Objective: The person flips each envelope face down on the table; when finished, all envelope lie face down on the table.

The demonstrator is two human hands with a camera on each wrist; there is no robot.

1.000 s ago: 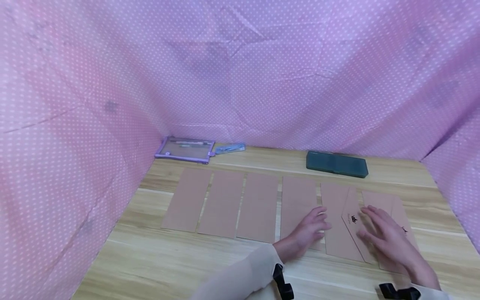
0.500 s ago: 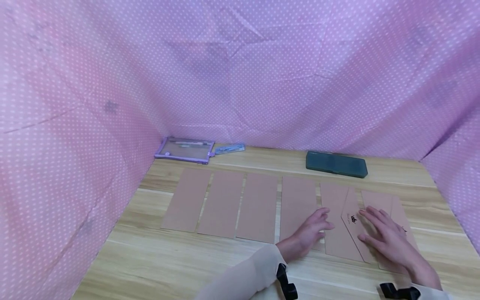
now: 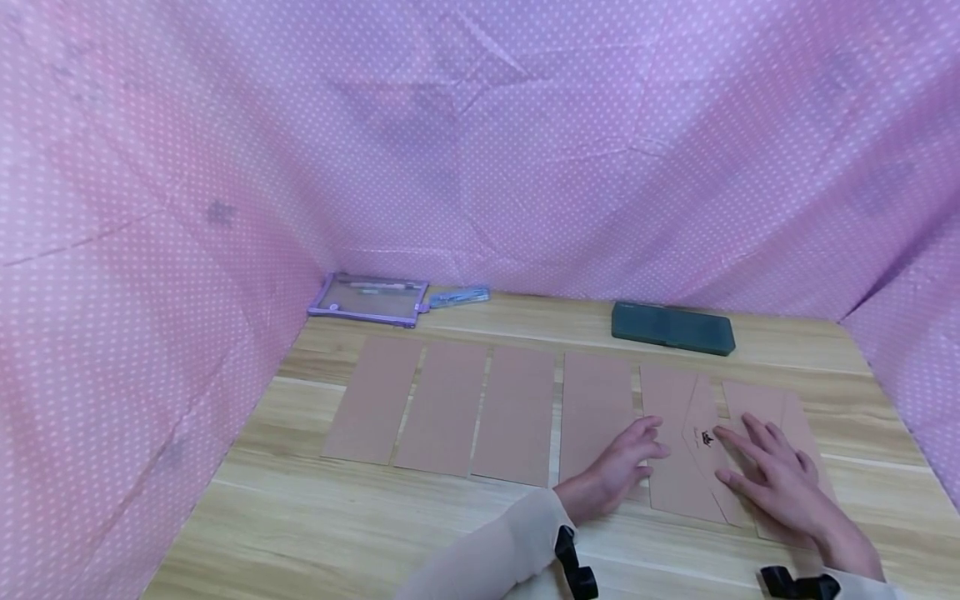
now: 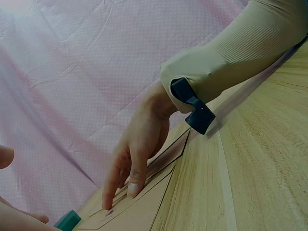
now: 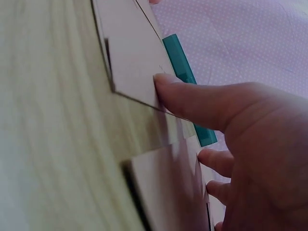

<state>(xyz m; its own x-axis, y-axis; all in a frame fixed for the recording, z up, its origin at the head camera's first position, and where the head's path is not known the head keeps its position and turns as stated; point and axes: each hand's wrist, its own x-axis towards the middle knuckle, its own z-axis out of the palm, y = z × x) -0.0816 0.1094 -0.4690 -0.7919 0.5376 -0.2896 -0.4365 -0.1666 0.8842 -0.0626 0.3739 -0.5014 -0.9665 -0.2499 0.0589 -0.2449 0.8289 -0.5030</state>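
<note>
Several brown paper envelopes lie side by side in a row. Over the right part of a plain envelope (image 3: 596, 400), my left hand (image 3: 606, 473) hovers with relaxed fingers, its tips reaching the edge of the neighbouring flap-side-up envelope (image 3: 667, 467). That one has a pointed flap and a small dark crown print. My right hand (image 3: 776, 479) spreads its fingers across the gap to the rightmost envelope (image 3: 750, 400); thumb and index finger touch the crown-printed flap. In the right wrist view the thumb (image 5: 192, 101) rests on the envelope (image 5: 134, 57), the other fingers over the adjacent one.
Behind the row stand a purple-edged mesh pouch (image 3: 367, 300) holding pens, a small blue clear packet (image 3: 459, 297) and a dark green case (image 3: 672, 328). A pink dotted curtain (image 3: 480, 150) encloses the back and sides of the wooden table (image 3: 315, 533).
My left hand has shifted slightly to the right. The fingers of my right hand have spread a little further, the index finger moving left onto the flap. The envelopes look unmoved.
</note>
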